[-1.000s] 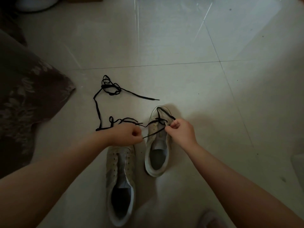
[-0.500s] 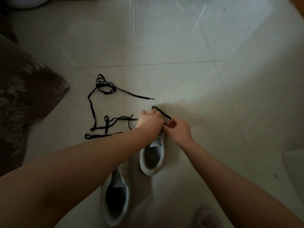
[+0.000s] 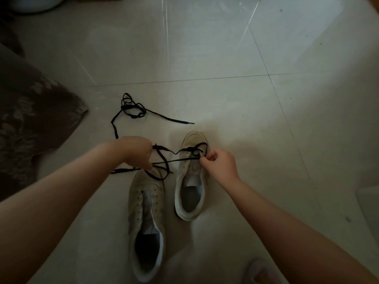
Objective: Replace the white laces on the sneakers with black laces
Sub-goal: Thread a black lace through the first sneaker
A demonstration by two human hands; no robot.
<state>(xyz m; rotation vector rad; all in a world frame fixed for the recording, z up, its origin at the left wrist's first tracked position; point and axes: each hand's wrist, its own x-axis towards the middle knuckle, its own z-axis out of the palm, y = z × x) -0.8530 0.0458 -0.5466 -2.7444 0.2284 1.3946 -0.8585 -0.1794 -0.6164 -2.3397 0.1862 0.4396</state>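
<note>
Two pale sneakers stand on the tiled floor. The farther sneaker [image 3: 191, 181] has a black lace [image 3: 176, 160] threaded through its front eyelets. My right hand [image 3: 219, 163] pinches that lace at the shoe's right eyelet row. My left hand [image 3: 135, 149] grips the other run of the same lace and holds it out to the left, taut. The nearer sneaker [image 3: 146, 222] has bare eyelets, and a loop of lace lies over its toe. A second black lace [image 3: 133, 109] lies in a loose tangle on the floor beyond my left hand.
A dark floral cushion or cloth [image 3: 30, 124] lies at the left. A pale round object [image 3: 32, 5] sits at the top left corner. A slipper toe [image 3: 260, 271] shows at the bottom edge, and a pale object [image 3: 369, 203] at the right edge.
My left hand has drawn back from the farther sneaker's toe to the left, pulling the lace out taut. My right hand has stayed at the eyelets.
</note>
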